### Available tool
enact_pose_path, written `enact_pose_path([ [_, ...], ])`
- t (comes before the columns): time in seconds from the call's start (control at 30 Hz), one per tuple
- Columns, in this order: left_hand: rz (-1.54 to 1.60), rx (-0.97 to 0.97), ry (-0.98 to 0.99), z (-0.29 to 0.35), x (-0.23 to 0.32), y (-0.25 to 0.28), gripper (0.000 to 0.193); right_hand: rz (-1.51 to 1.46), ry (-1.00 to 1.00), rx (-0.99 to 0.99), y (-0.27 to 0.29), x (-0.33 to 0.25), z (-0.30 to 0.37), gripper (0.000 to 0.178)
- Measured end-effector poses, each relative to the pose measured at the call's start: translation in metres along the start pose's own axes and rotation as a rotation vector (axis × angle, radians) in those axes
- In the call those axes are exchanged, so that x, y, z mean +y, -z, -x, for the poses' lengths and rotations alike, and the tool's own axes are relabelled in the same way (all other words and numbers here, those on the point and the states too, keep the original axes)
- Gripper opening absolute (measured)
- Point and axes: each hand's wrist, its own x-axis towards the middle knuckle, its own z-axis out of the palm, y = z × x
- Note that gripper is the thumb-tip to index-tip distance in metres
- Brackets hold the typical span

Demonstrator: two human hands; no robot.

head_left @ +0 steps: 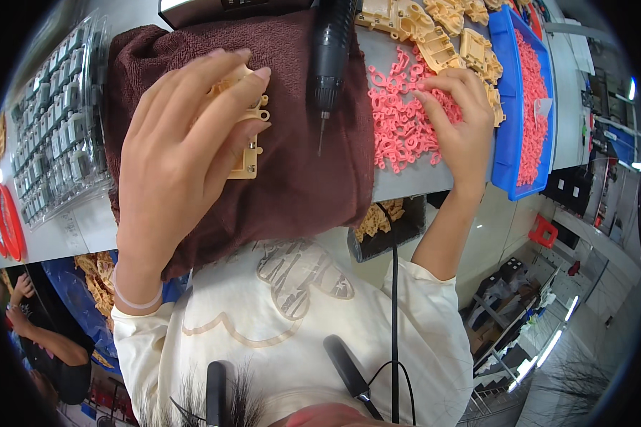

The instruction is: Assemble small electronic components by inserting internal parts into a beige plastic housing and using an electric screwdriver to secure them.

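My left hand [181, 135] is closed round a beige moulded plastic housing [249, 168] and holds it against a folded brown towel [299, 192]. Much of the housing is hidden under the fingers; small metal bits show at its lower corner. My right hand [464, 117] is over a loose pile of small pink plastic parts [404, 135], thumb and forefinger drawn together in a pinch. Whether a pink part is between the fingertips I cannot tell. Between my hands hangs a black electric screwdriver [329, 78], its thin bit pointing down over the towel.
A blue tray [504, 107] of pink parts stands at the right. Several beige housings [434, 46] lie at the back right. Clear blister trays [60, 114] with grey metal parts stand at the left, near red rings [7, 222]. A bin of beige parts [381, 224] sits below the table edge.
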Motion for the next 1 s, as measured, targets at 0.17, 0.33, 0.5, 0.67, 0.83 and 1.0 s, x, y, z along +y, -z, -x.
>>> enact_pose_path([
  [0.17, -0.001, -0.075, 0.052, 0.009, 0.0, 0.001, 0.048, -0.04, 0.011, 0.04, 0.004, 0.0, 0.004, 0.012],
  [0.33, 0.32, -0.032, 0.1, 0.007, -0.002, 0.004, 0.077, -0.614, -0.124, 0.152, 0.002, -0.001, 0.0, 0.013],
  [0.5, 0.19, -0.137, 0.09, 0.008, -0.001, 0.009, 0.096, -1.029, -0.211, 0.082, -0.007, -0.024, -0.013, 0.037],
  [0.67, 0.3, -0.035, 0.065, 0.011, -0.007, 0.011, 0.097, -1.312, -0.302, -0.019, -0.016, -0.026, -0.018, 0.041],
  [0.83, 0.245, -0.191, 0.178, 0.013, -0.004, 0.004, 0.103, -1.464, -0.32, -0.133, -0.021, -0.027, -0.021, 0.022],
  [1.0, 0.334, -0.181, 0.173, 0.01, -0.006, 0.007, 0.101, -1.55, -0.423, -0.223, -0.023, -0.033, -0.022, 0.014],
])
